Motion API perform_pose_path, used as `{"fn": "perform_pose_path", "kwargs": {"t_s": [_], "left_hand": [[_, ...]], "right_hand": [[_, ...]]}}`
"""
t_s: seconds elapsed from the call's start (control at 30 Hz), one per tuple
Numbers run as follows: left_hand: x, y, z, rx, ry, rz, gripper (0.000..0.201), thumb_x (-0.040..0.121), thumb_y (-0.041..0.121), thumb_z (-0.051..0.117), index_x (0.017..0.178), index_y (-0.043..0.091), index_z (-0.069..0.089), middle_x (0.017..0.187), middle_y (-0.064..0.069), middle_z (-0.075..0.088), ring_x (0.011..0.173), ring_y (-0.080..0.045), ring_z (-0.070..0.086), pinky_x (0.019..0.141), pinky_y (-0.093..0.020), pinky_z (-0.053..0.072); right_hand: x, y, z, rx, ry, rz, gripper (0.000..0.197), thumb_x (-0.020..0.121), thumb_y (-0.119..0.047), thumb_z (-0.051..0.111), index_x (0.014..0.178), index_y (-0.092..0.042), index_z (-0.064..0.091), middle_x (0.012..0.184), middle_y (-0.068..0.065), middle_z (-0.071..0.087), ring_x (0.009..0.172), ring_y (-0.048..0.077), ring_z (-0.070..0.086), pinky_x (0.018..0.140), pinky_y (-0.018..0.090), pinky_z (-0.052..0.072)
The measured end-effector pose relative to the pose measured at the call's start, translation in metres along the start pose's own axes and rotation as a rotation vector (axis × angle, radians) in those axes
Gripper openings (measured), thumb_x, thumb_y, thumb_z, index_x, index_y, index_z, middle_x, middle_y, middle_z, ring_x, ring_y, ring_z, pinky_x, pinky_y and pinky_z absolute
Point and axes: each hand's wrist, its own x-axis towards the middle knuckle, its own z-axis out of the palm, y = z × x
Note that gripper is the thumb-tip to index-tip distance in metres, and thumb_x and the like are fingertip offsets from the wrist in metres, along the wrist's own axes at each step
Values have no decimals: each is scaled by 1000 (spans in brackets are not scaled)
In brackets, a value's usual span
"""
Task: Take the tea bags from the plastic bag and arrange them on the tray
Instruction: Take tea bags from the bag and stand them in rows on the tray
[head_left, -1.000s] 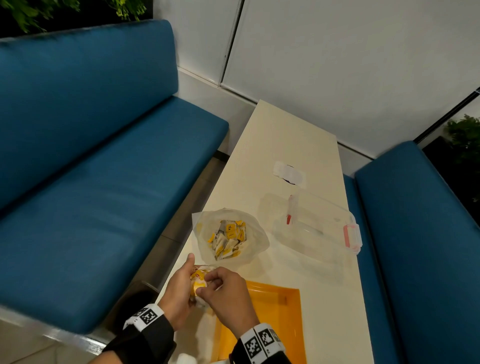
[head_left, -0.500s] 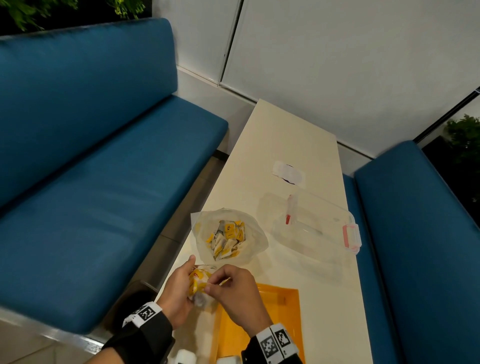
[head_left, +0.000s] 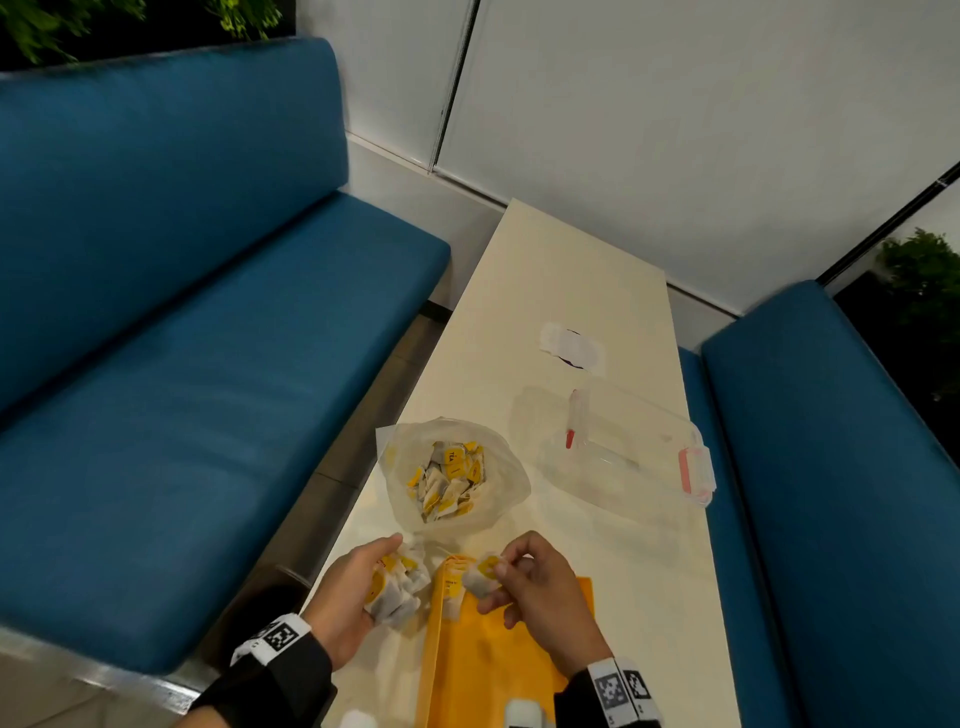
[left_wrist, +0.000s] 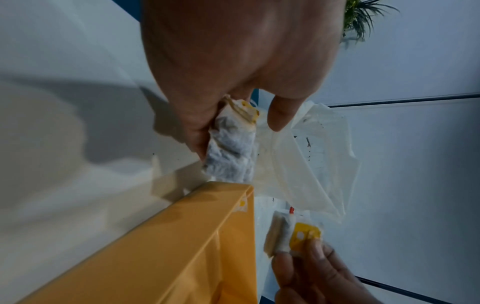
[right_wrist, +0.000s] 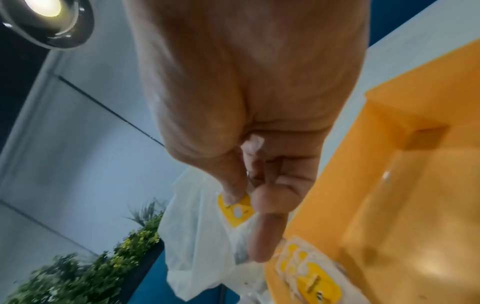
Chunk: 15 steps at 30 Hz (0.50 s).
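A clear plastic bag lies open on the table with several yellow-tagged tea bags inside. Just in front of it my left hand grips a bundle of tea bags, seen edge-on in the left wrist view as tea bags. My right hand pinches a single tea bag between thumb and fingers above the far left corner of the orange tray. Another tea bag lies in that corner, also seen as tea bag on the tray.
A clear lidded container with red latches sits to the right of the bag. A white paper slip lies farther back. Blue benches flank the narrow table; its left edge runs close to my left hand.
My hands, joined at the bundle before, have come apart. The right hand has drawn one tea bag out and moved right over the tray corner. The left still holds the bundle.
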Motion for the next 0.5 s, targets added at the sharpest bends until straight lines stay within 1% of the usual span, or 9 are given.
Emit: {"fn": "perform_pose_path", "kwargs": {"t_s": [0.07, 0.1, 0.17, 0.2, 0.3, 0.37, 0.43, 0.5], "left_hand": [[-2, -2, 2, 32, 13, 20, 33, 92, 30, 69, 111, 4, 77, 111, -20, 76, 99, -33, 71, 78, -41, 56], [-3, -3, 1, 54, 21, 26, 32, 91, 30, 71, 110, 6, 77, 111, -18, 76, 101, -33, 71, 77, -41, 57], [-3, -4, 1, 100, 36, 43, 30, 88, 30, 74, 109, 8, 78, 112, -15, 76, 108, -35, 70, 83, -45, 59], [-4, -5, 1, 111, 38, 57, 29, 87, 28, 75, 108, 9, 77, 111, -14, 76, 109, -34, 70, 85, -46, 58], [-8, -4, 2, 137, 26, 85, 25, 87, 20, 77, 107, 6, 77, 105, -12, 78, 102, -29, 71, 78, -40, 60], [-8, -5, 2, 167, 4, 91, 30, 83, 18, 81, 109, 4, 75, 103, -14, 78, 98, -29, 72, 82, -42, 60], [-9, -6, 1, 215, -15, 110, 35, 78, 15, 86, 109, 4, 73, 101, -16, 78, 97, -33, 74, 84, -43, 60], [-9, -7, 2, 270, -13, 134, 40, 72, 11, 89, 108, 3, 72, 98, -17, 78, 95, -35, 74, 84, -44, 60]], "right_hand": [[1, 9, 0, 50, 13, 32, 10, 99, -5, 56, 92, -6, 49, 81, 24, 63, 66, 35, 72, 45, 28, 45], [2, 14, 0, 58, 18, 44, 10, 99, -5, 56, 93, -6, 49, 80, 23, 64, 67, 35, 72, 45, 28, 47], [2, 21, 2, 57, 24, 58, 9, 99, -5, 57, 93, -6, 49, 77, 21, 66, 68, 36, 72, 47, 29, 48], [2, 25, 3, 64, 24, 64, 9, 99, -5, 57, 93, -6, 49, 77, 21, 67, 68, 37, 72, 47, 29, 49], [4, 32, 4, 93, 21, 91, 9, 99, -5, 56, 94, -4, 48, 84, 27, 67, 67, 37, 72, 47, 29, 50], [6, 37, 4, 79, 12, 102, 9, 99, -4, 56, 95, -4, 48, 84, 29, 68, 67, 35, 72, 48, 30, 51], [7, 42, 5, 35, -11, 116, 9, 98, -3, 56, 95, -5, 48, 78, 23, 67, 66, 33, 71, 49, 30, 52], [7, 45, 7, -14, -34, 144, 10, 98, -3, 56, 93, -6, 48, 74, 17, 67, 63, 30, 71, 48, 30, 51]]}}
